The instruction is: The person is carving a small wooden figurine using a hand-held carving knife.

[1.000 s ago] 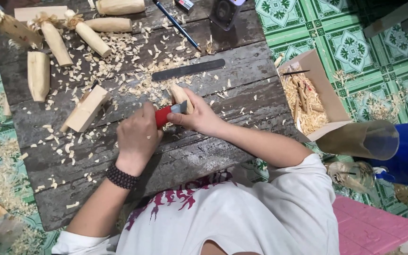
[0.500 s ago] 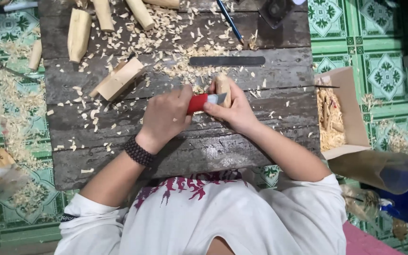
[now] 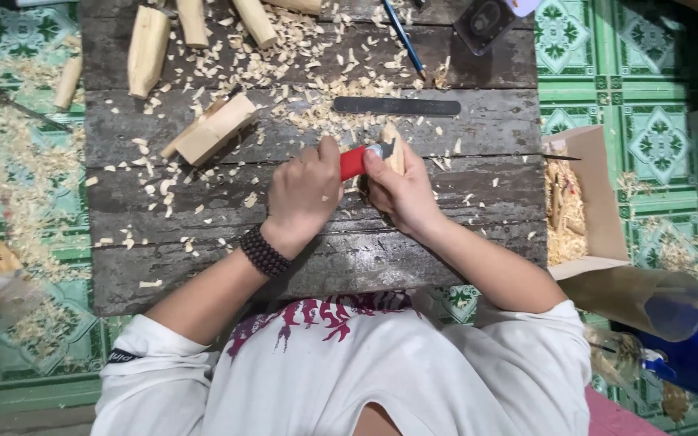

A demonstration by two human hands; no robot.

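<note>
Green patterned floor tiles [image 3: 648,145] surround a dark, weathered plank table [image 3: 203,258] strewn with pale wood shavings [image 3: 317,89]. From the head camera, the left hand [image 3: 300,198], with a dark bead bracelet [image 3: 264,252] at its wrist, has its fingers wrapped tight around the red handle of a carving knife [image 3: 355,161], whose short blade lies against a small piece of pale wood [image 3: 392,149]. The right hand [image 3: 401,194] clasps that wood piece from below, fingers closed around it, just above the table's middle planks. Beyond the hands lie a long dark file [image 3: 397,106], a squared wooden block [image 3: 216,129], several rounded wood blanks [image 3: 149,50] and a blue pen [image 3: 403,36]. A cardboard box [image 3: 587,202] holding shavings sits off the table's right edge. Compared with half a second ago, both hands sit in much the same grip; the view has shifted slightly, so the block and file appear a little lower in the picture.
</note>
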